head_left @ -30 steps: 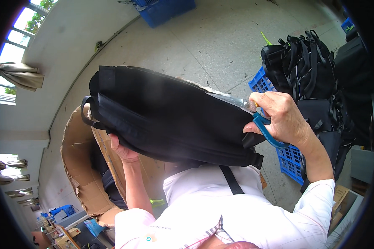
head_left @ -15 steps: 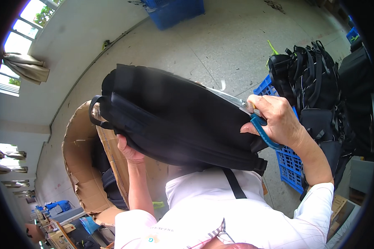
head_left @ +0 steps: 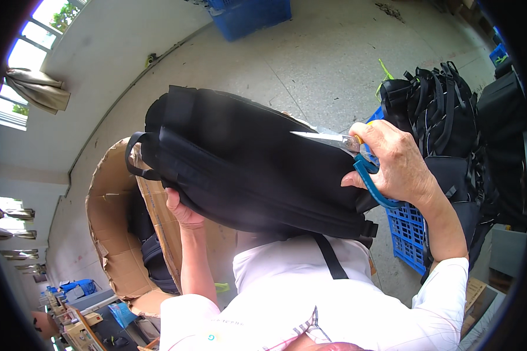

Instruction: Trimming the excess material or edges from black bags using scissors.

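Observation:
A black backpack lies across my lap, its grab handle at the left end. My left hand grips it from underneath at the lower left edge. My right hand holds blue-handled scissors, the metal blades pointing left over the backpack's upper right side. A black strap hangs from the bag over my white shirt.
An open cardboard box stands at my left with dark bags inside. A blue plastic crate sits at my right, with a pile of black backpacks on and behind it. Another blue crate rests on the concrete floor far ahead.
The backpack has shifted right and nearer in view. My right hand has turned so the scissor blades now show over the bag's top right. My left hand still holds the underside.

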### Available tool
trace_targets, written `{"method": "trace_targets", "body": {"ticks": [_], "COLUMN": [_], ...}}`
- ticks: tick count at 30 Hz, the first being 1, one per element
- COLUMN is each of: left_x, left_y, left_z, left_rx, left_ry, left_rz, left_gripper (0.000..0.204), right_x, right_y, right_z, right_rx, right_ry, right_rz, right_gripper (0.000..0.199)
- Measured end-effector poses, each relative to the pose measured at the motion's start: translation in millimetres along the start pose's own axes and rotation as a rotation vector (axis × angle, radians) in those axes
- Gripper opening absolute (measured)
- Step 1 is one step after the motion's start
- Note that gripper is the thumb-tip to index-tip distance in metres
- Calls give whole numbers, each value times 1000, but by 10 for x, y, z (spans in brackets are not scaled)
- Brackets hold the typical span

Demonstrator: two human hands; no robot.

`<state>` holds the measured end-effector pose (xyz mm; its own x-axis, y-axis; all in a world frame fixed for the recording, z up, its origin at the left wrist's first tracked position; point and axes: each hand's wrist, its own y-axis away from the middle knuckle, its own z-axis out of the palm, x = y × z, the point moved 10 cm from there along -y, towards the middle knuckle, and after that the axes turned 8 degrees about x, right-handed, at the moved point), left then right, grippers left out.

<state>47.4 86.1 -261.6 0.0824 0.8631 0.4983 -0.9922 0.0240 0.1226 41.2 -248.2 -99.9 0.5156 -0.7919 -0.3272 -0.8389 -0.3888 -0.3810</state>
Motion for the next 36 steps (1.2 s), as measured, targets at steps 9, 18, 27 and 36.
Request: {"method": "trace_targets", "body": {"ticks": [9, 18, 27, 36], "left_x": [31, 21, -18, -24], "left_y": [38, 77, 102, 94], "left_z": [74, -30, 51, 53], "left_rx": [37, -2, -49, -62], "left_ry": [-30, -8, 17, 34], "left_rz": [59, 18, -25, -17], "left_gripper": [61, 69, 69, 65], "right_x": [-13, -118, -128, -41], "right_y": [-52, -230, -356, -334], "right_z": [23, 76, 124, 240], "right_rx": [38, 91, 95, 77], "right_ry": [-58, -36, -74, -165], "right_rz": [-13, -102, -100, -49], "right_gripper": [52, 49, 48, 52]}}
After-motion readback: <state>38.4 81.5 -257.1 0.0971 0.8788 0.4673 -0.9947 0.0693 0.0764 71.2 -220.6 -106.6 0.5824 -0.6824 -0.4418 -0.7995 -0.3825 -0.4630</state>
